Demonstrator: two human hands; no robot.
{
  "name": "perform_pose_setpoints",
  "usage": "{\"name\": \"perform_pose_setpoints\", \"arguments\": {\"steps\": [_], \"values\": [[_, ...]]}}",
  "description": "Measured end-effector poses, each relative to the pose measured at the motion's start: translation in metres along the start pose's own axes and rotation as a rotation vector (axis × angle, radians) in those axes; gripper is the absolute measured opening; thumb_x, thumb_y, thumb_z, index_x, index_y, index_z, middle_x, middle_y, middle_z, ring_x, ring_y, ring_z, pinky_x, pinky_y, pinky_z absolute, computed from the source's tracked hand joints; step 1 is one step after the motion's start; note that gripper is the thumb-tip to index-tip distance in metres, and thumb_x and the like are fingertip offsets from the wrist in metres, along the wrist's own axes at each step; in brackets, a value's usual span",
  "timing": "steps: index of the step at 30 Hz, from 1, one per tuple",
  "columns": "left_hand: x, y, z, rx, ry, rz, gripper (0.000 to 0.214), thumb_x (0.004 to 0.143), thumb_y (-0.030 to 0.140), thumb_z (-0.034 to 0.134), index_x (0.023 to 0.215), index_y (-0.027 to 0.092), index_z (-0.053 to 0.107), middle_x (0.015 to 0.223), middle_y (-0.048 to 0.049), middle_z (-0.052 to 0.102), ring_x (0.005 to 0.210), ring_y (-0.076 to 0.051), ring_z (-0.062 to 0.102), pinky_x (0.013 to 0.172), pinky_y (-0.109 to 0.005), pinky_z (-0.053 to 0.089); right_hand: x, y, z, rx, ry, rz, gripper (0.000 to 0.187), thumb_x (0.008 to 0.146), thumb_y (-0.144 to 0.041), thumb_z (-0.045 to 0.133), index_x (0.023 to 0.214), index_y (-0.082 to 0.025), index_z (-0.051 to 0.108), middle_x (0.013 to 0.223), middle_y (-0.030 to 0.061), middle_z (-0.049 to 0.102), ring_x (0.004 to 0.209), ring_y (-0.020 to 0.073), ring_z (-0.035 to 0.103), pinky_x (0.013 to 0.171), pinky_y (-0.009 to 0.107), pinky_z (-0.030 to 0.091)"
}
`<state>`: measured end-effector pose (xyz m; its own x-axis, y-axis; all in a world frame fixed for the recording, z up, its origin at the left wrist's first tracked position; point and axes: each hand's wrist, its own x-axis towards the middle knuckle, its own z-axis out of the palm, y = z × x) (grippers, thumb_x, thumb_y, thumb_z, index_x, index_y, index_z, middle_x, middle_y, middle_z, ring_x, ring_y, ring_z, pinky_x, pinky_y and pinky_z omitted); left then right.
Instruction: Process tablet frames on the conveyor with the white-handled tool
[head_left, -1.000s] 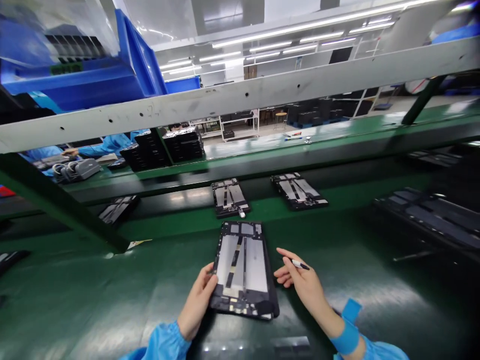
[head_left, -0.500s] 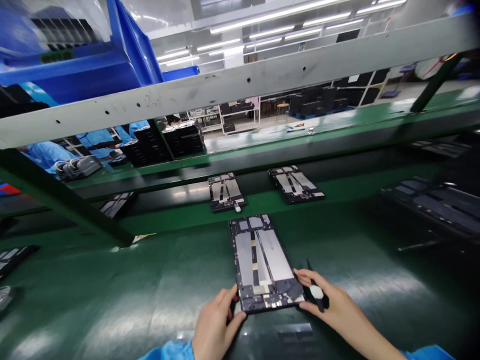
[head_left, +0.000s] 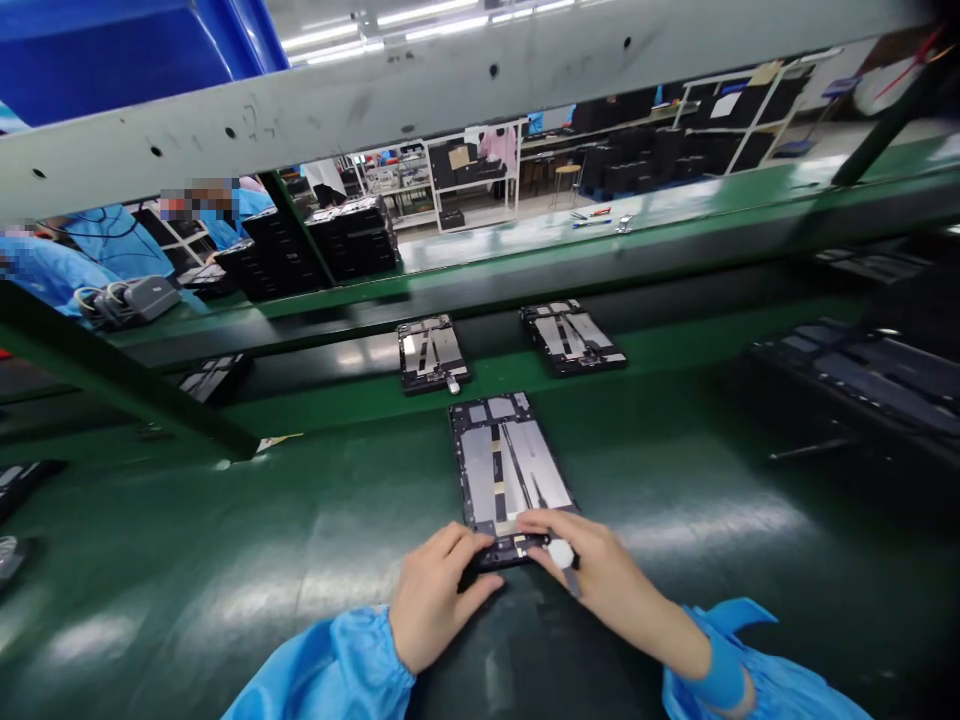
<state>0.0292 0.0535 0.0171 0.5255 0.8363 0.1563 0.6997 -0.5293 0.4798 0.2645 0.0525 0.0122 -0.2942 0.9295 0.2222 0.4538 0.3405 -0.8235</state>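
An opened tablet (head_left: 504, 462) lies flat on the green belt, its black frame holding silver plates and dark strips. My left hand (head_left: 439, 600) grips its near end from the left, fingers over the edge. My right hand (head_left: 592, 565) rests on the same end, its fingers across the tablet. That hand also holds a small tool with a white grip (head_left: 561, 553), and its tip is hidden behind the hand. The tablet's near edge is partly hidden by both hands.
Two more opened tablets (head_left: 433, 352) (head_left: 571, 336) lie on the belt beyond. A grey steel beam (head_left: 375, 110) crosses overhead below a blue bin (head_left: 127, 50). Dark tablets (head_left: 862, 385) lie at right. Co-workers in blue gowns (head_left: 112, 240) sit far left behind black stacks (head_left: 352, 240).
The tablet has turned slightly and shifted away from me. My right hand has come in from the side with the tool and now sits on the near end beside my left hand.
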Motion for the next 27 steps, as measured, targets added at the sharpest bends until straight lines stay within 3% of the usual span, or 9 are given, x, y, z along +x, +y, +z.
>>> {"name": "perform_pose_setpoints", "arguments": {"steps": [3,7,12,24,27], "values": [[0.000,0.001,0.010,0.008,0.046,0.043,0.012,0.095,0.030,0.055,0.099,0.022,0.063,0.091,-0.0028,0.066,0.083,-0.018,0.063,0.072,-0.026,0.048,0.007,-0.002,0.018,-0.016,-0.060,-0.100,0.026,0.088,-0.014,0.053,0.109,-0.023,0.067,0.103,0.0071,0.074,0.095,0.0233,0.069,0.083,0.035,0.054],[0.002,-0.003,0.017,-0.068,0.105,0.018,0.011,0.095,0.024,0.055,0.087,0.022,0.063,0.081,-0.0007,0.066,0.073,-0.015,0.061,0.065,-0.023,0.045,0.012,0.001,0.029,-0.040,-0.058,-0.130,0.022,0.088,-0.011,0.053,0.102,-0.022,0.066,0.090,0.0053,0.073,0.084,0.0214,0.068,0.075,0.031,0.052],[0.005,-0.007,0.017,-0.128,0.144,-0.012,0.002,0.089,0.021,0.064,0.089,0.022,0.063,0.079,0.0010,0.066,0.067,-0.014,0.060,0.062,-0.022,0.043,0.013,0.005,0.034,-0.032,-0.027,-0.145,0.022,0.087,-0.010,0.055,0.103,-0.022,0.064,0.088,0.0033,0.072,0.083,0.0204,0.067,0.076,0.030,0.050],[0.004,-0.005,0.014,-0.079,0.123,0.008,0.017,0.097,0.028,0.052,0.085,0.021,0.063,0.082,-0.0024,0.064,0.078,-0.016,0.061,0.067,-0.024,0.046,0.014,-0.001,0.030,-0.029,-0.033,-0.126,0.022,0.087,-0.012,0.057,0.104,-0.023,0.064,0.086,0.0024,0.073,0.084,0.0203,0.068,0.078,0.031,0.050],[0.003,-0.004,0.011,-0.101,0.094,-0.006,0.010,0.095,0.029,0.056,0.095,0.022,0.063,0.088,-0.0029,0.064,0.082,-0.017,0.061,0.071,-0.025,0.047,0.014,-0.003,0.029,-0.037,-0.023,-0.119,0.021,0.087,-0.012,0.056,0.104,-0.023,0.064,0.086,0.0026,0.073,0.083,0.0205,0.068,0.078,0.031,0.050]]}}
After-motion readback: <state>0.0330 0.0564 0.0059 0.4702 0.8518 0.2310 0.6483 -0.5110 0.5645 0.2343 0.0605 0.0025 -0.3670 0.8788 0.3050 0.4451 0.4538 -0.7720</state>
